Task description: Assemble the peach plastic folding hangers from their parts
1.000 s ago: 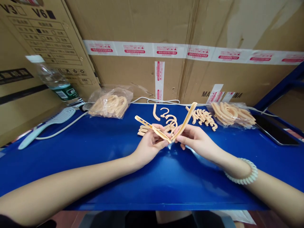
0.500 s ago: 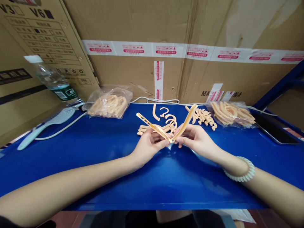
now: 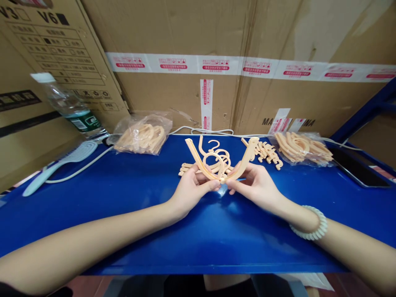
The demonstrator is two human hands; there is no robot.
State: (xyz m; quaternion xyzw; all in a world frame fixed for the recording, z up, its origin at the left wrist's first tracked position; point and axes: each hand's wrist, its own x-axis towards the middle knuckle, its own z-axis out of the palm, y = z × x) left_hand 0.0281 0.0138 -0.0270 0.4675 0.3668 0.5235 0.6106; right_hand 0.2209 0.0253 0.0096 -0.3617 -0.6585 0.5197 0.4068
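Over the middle of the table I hold a beige folding hanger, its two curved arms spread in a V and meeting at the bottom. A round hook shows between the arms at that joint. My left hand is closed, pinching the left arm near the joint. My right hand pinches the right arm close beside it. Some fingers are hidden behind the arms. Just beyond lie loose hanger hooks and several straight-looking hanger arms, partly covered by my hands. More small hooks are heaped to the right.
Clear bags of hanger parts stand at back left and back right. A water bottle and a hairbrush are on the left, a phone on the right. A white cable runs along the cardboard behind the blue table.
The two arms have turned so their broad faces show more toward me, and the round hook between them has come into view. Both hands remain in nearly the same place.
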